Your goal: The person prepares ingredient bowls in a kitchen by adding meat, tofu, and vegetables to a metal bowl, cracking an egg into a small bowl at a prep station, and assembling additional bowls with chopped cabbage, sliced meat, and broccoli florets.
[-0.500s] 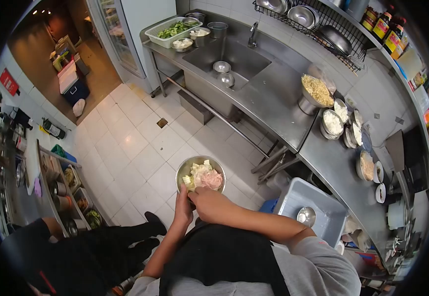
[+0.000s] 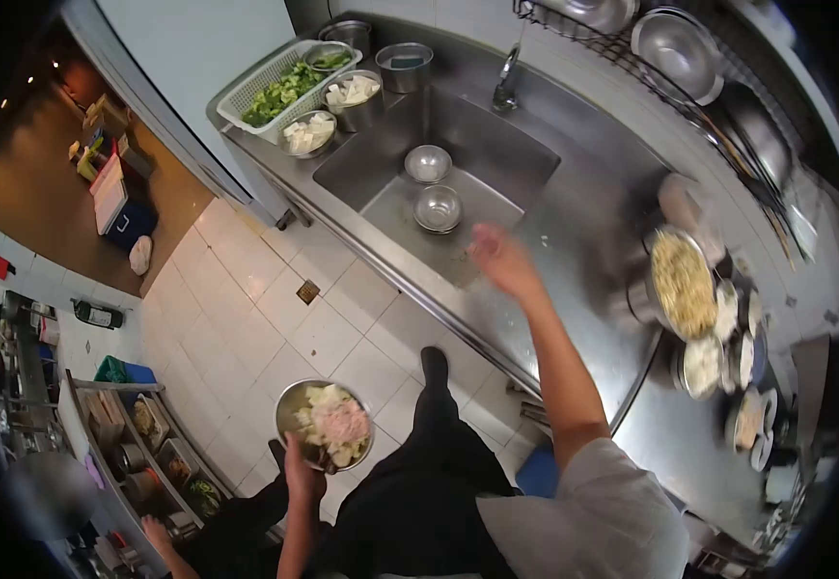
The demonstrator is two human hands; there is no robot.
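Note:
My left hand (image 2: 303, 470) grips the near edge of a steel bowl (image 2: 287, 406) low over the tiled floor. Pale chunks and a pink, meat-like heap (image 2: 340, 422) fill the bowl. My right hand (image 2: 498, 259) is stretched out over the near right edge of the sink (image 2: 521, 174), somewhat blurred, with fingers apart and nothing in them. Two small steel bowls, one nearer (image 2: 438, 208) and one farther (image 2: 428, 163), sit in the sink to the left of that hand.
A basket of greens (image 2: 284, 94) and containers of white pieces stand left of the sink. Noodles (image 2: 682, 282) and filled bowls are on the right counter. A co-worker's hand (image 2: 156, 533) shows at lower left, beside shelves of food containers.
My right hand has left the bowl and reached forward to the sink, opening. My left hand and the bowl have shifted left and down in view. The sink and counter appear closer.

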